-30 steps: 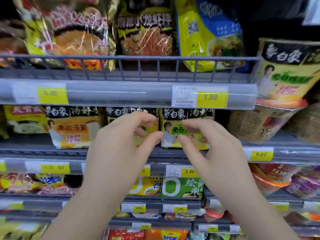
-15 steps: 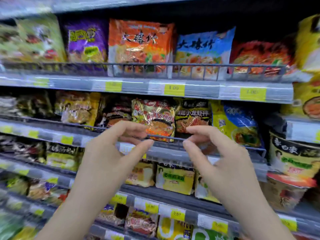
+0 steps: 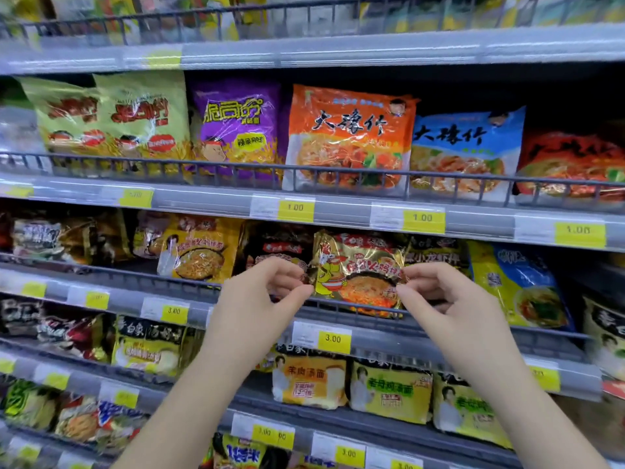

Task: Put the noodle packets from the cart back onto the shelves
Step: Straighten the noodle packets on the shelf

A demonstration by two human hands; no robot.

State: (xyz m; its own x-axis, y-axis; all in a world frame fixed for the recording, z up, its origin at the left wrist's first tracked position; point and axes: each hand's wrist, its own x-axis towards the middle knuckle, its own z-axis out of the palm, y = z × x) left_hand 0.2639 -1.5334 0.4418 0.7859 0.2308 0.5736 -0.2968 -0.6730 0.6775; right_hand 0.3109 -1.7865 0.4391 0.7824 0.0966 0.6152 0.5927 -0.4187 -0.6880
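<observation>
Supermarket shelves (image 3: 209,204) held rows of noodle packets behind wire rails. The gold noodle packet (image 3: 358,275) stood on the middle shelf behind its wire rail (image 3: 338,304), left hand (image 3: 257,299) and right hand (image 3: 449,299) each pinching one side edge between thumb and forefinger. Risk: let go while tilted, the slick packet could slump forward over the rail.

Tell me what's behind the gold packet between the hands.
Past the gold packet a dark packet shows at left, a black packet at right. Whatever stands directly behind it is covered; more stock there cannot be seen.
</observation>
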